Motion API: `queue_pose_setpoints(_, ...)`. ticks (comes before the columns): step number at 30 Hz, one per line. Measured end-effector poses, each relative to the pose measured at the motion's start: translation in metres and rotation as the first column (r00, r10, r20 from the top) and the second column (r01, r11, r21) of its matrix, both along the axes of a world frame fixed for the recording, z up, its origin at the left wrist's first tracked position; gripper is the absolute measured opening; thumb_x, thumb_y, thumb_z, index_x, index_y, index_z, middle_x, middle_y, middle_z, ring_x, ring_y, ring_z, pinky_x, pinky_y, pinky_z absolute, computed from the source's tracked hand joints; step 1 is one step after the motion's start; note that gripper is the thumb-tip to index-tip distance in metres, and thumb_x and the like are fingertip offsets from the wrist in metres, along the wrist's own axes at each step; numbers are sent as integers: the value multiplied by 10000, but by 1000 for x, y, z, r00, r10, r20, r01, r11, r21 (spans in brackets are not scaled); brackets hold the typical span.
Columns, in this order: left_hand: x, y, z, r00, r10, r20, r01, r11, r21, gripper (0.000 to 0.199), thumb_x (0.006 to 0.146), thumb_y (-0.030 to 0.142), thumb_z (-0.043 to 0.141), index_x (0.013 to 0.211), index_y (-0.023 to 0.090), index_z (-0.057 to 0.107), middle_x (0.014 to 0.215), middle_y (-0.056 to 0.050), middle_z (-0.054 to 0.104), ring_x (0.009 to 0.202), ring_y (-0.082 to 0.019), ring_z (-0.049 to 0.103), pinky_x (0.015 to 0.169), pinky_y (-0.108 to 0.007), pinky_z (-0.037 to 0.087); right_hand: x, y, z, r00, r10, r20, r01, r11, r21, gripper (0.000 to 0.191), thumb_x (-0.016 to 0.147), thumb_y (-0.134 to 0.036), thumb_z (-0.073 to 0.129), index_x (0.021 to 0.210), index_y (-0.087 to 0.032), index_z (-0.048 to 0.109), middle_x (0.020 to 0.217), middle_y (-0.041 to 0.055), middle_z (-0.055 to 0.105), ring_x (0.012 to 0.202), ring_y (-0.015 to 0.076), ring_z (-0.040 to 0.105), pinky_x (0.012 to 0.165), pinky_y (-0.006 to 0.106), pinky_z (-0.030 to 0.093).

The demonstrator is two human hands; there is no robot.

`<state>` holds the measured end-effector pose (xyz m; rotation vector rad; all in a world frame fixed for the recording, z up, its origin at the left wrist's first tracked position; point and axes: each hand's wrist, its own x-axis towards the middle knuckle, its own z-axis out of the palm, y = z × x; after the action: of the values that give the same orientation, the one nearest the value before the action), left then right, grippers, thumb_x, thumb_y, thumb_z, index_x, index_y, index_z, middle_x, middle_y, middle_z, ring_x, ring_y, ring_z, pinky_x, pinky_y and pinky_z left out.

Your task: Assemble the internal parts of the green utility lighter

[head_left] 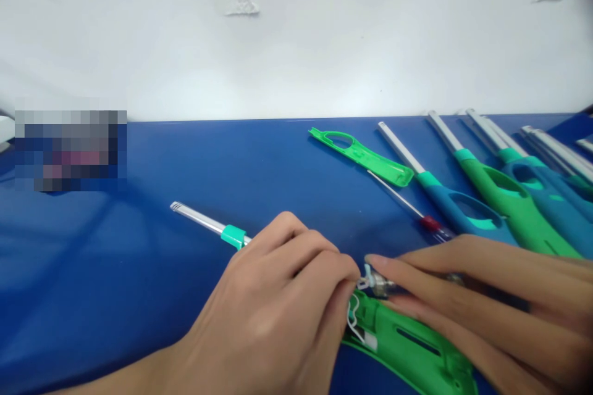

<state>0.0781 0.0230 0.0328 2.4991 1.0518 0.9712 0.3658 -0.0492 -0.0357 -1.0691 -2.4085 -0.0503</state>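
In the lower middle, my left hand is closed over a green lighter half-shell, hiding its front part. A metal barrel with a teal collar sticks out to the left beyond my knuckles. Inside the shell, a thin white wire runs beside my left fingertips. My right hand is closed, pinching a small clear and metallic part between thumb and fingers just above the shell. That part's tip meets the fingertips of my left hand.
A loose green half-shell lies beyond my hands on the blue table. Near it is a screwdriver with a red and dark handle. Blue and green lighters line the right side. A pixelated patch covers the far left.
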Motion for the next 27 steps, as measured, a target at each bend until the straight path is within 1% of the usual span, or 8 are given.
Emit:
queue_pose_setpoints(3, 1, 1, 2, 1000, 1, 4, -1, 1000, -4, 176, 1169, 461, 904, 1111, 294, 909, 1044, -94, 892, 1037, -329, 833, 903, -467, 804, -5, 10, 10, 997, 35, 61, -35, 999, -13, 563, 1303, -404, 731, 1861, -472, 742, 1537, -34, 948, 1203, 294, 971, 894, 398, 848)
queue_pose_setpoints(5, 1, 1, 2, 1000, 2, 5, -2, 1000, -7, 175, 1161, 462, 907, 1104, 297, 907, 1042, -94, 890, 1041, -332, 837, 902, -471, 809, -6, 12, 13, 996, 43, 77, -43, 999, -10, 551, 1313, -390, 713, 1859, -457, 740, 1538, -49, 947, 1204, 274, 973, 867, 385, 846)
queue_pose_setpoints(10, 1, 0, 3, 1000, 5, 3, -5, 1000, -11, 155, 1142, 450, 916, 1096, 303, 907, 1041, -92, 888, 1044, -338, 846, 899, -481, 821, -5, 8, 10, 998, 34, 61, -36, 999, 23, 600, 1281, -429, 786, 1878, -436, 722, 1555, -40, 950, 1194, 308, 984, 760, 435, 838)
queue_pose_setpoints(14, -3, -4, 0, 1000, 11, 4, -11, 1000, -16, 112, 1125, 414, 925, 1099, 307, 906, 1039, -86, 891, 1041, -341, 858, 891, -485, 827, 0, -1, -2, 997, -46, 59, 44, 998, 36, 552, 1257, -477, 794, 1808, -488, 793, 1540, -4, 956, 1231, 380, 977, 933, 526, 869)
queue_pose_setpoints(18, -14, -14, -12, 1000, 27, 16, -27, 999, -36, 33, 1106, 296, 913, 1085, 308, 890, 1017, -64, 900, 999, -326, 874, 862, -474, 824, 12, -10, -26, 998, -41, -56, 42, 999, 22, 467, 1163, -610, 919, 1615, -496, 933, 1316, 52, 990, 1250, 422, 958, 940, 504, 867)
queue_pose_setpoints(22, -22, -24, -27, 996, 49, 73, -41, 993, -109, 230, 1148, 125, 713, 1005, 265, 827, 989, -25, 907, 926, -246, 876, 800, -412, 782, 26, -15, -44, 997, -33, -70, 35, 999, 22, 440, 1153, -679, 921, 1545, -484, 966, 1256, 62, 985, 1260, 422, 951, 942, 499, 867)
queue_pose_setpoints(24, -22, -28, -29, 994, 52, 99, -39, 991, -126, 260, 1148, 102, 658, 994, 249, 807, 1002, -8, 912, 923, -219, 882, 793, -398, 764, 29, -16, -46, 997, -31, -69, 33, 999, 24, 440, 1155, -686, 921, 1542, -482, 968, 1252, 62, 985, 1262, 419, 951, 945, 497, 868)
queue_pose_setpoints(27, -21, -30, -28, 993, 56, 105, -43, 992, -123, 241, 1147, 105, 664, 1013, 246, 806, 1027, -2, 919, 960, -222, 899, 825, -407, 770, 25, -14, -41, 997, -23, -67, 25, 999, 32, 444, 1162, -671, 928, 1564, -484, 960, 1256, 58, 987, 1270, 414, 955, 951, 487, 870)
